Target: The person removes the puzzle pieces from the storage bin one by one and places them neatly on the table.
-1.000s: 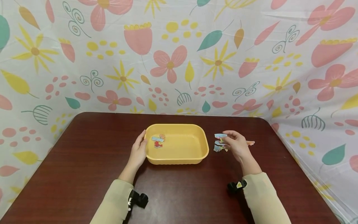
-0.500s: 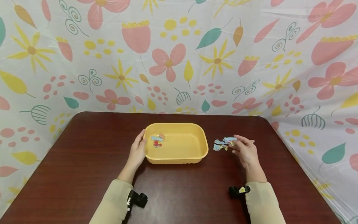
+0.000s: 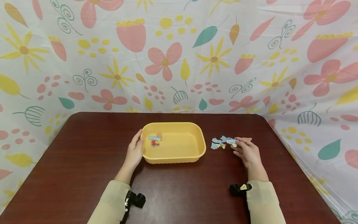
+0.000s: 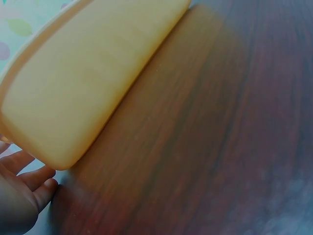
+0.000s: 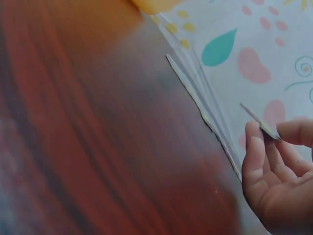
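My left hand [image 3: 135, 151] rests against the left end of a yellow plastic basin [image 3: 173, 159], its fingers along the outside wall. In the left wrist view, the fingers [image 4: 30, 177] lie beside the basin's corner. My right hand [image 3: 249, 154] pinches a small flat puzzle piece [image 3: 231, 141], light blue with some yellow, between thumb and fingers. The right wrist view shows this puzzle piece [image 5: 259, 121] edge-on, above the table. Several light blue puzzle pieces [image 3: 217, 145] lie close together just left of that hand. An orange piece [image 3: 247, 138] shows partly behind it.
A few small pieces, red, blue and orange, lie in the basin's left part; the red piece [image 3: 155, 143] is nearest me. Everything stands on a dark reddish-brown wooden table [image 3: 179, 193]. A flower-printed cloth [image 3: 179, 62] hangs behind it.
My right hand has moved rightward and slightly toward me with a puzzle piece, away from the pieces near the basin. My left hand stays at the basin. The view shifts slightly.
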{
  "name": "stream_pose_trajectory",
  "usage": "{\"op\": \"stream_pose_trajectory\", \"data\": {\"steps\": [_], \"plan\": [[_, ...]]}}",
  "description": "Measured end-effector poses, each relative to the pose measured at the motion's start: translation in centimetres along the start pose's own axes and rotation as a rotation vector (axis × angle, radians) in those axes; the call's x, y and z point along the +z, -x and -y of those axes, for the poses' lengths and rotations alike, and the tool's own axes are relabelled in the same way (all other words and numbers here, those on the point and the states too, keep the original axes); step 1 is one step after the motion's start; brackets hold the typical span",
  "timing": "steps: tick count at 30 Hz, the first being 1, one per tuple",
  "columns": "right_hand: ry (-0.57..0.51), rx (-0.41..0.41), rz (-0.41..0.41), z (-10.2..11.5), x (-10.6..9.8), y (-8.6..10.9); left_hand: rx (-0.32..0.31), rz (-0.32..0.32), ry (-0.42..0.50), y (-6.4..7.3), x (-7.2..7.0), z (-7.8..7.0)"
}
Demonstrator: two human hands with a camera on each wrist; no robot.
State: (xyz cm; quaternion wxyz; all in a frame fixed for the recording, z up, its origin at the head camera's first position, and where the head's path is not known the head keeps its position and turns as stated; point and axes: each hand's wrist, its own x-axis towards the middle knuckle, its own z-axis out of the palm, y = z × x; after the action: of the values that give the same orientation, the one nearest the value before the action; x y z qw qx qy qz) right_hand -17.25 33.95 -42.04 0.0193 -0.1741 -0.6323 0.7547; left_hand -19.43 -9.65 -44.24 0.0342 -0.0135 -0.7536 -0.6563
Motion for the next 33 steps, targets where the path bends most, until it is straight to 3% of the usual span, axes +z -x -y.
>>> {"op": "stream_pose_trajectory", "data": {"steps": [9, 18, 26, 33], "plan": [[0.087, 0.047, -0.025, 0.2, -0.54, -0.1, 0.007, 0.001, 0.012, -0.12, -0.07, -0.05], [0.183, 0.039, -0.035, 0.27, -0.31, -0.27, -0.004, -0.002, 0.02, -0.22, -0.02, -0.12], [0.248, 0.041, -0.094, 0.23, -0.36, -0.43, -0.002, -0.007, 0.02, -0.21, 0.05, -0.1], [0.247, 0.043, -0.103, 0.39, -0.84, -0.1, -0.023, 0.004, 0.023, -0.09, -0.02, -0.02]]}}
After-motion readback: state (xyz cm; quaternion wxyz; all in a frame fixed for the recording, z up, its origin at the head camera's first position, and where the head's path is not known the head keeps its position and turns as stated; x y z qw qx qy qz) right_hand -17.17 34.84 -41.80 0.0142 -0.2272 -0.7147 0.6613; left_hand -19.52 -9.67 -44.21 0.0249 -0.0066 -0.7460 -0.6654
